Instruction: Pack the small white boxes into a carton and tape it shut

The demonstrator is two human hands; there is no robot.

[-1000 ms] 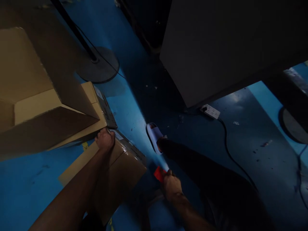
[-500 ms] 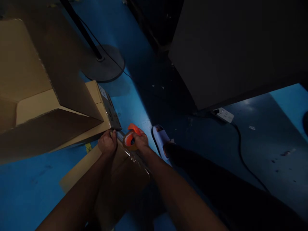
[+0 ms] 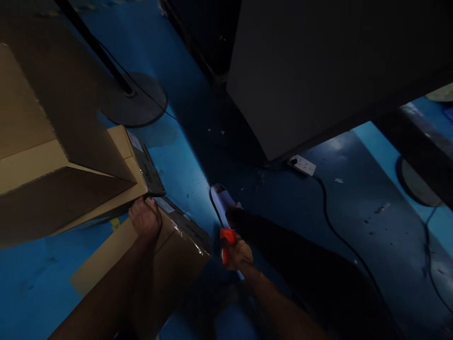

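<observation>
The box (image 3: 179, 259) under the curled left hand (image 3: 144, 217), whose grip cannot be told, is apparently steadied, while the red tool (image 3: 227, 235) is grasped in the right hand (image 3: 242, 252), apart from the box.

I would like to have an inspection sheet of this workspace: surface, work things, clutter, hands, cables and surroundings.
Surface: blue floor, partly in deep shadow.
Work things: taped cardboard box; red tape dispenser, partly covered by the hand.
Clutter: small pale scrap on the floor.
Hands: left hand at the taped box's edge, exact grip unclear; right hand holds the dispenser.
Cables: black cable runs from white power strip; thin cable crosses round stand base.
Surroundings: open cardboard box; large dark grey panel.
</observation>
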